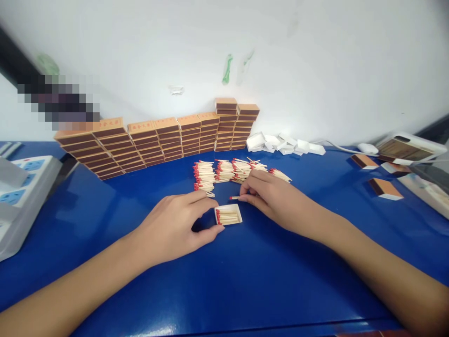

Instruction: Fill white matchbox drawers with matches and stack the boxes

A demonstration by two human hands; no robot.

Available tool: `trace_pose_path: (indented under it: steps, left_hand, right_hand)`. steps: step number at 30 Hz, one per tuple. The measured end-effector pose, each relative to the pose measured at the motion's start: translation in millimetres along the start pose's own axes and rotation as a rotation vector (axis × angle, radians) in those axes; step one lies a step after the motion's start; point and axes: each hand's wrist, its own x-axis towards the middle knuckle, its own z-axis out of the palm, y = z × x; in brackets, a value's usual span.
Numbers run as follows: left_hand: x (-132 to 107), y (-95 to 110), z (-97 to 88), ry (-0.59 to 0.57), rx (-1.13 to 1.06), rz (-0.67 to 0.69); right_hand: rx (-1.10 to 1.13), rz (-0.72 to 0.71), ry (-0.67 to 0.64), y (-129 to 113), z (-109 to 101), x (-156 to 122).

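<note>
At the blue tabletop (224,281), clamping matchbox tray (240,214) in left hand (178,222), pinching matchstick (235,198) in right hand (271,194). Probably light, stiff, brittle; best gripped by headless end.

- Between your left hand (178,222) and right hand (271,194): a tray (240,214) of matches (228,217).
- Behind it: match heaps (224,171).
- Farther back: stacked boxes (170,139), loose trays (286,142) to their right.

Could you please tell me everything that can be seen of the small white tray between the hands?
The white tray is shallow, rectangular and open-topped, with low walls that look like card. It lies flat on the blue table, partly filled with matches, their red heads at its left end, where the left hand holds it between thumb and finger.
</note>
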Motion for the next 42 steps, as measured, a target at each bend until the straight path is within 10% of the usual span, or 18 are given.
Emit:
trace_pose_path:
  steps: [9, 16, 30, 42]
  left_hand:
    - [1, 0, 0.7, 0.022, -0.009, -0.003]
    - [1, -1, 1.2, 0.024, -0.014, 0.002]
    - [2, -1, 3.1, 0.028, -0.015, 0.017]
    - [2, 0, 0.1, 0.017, -0.021, 0.017]
  right_hand:
    - [0.037, -0.076, -0.004, -22, -2, -10]
    - [-0.163, 0.1, 0.017, 28, -34, -19]
    - [-0.101, 0.173, -0.191, 30, -27, -21]
    - [-0.06, 0.099, -0.119, 22, -25, -17]
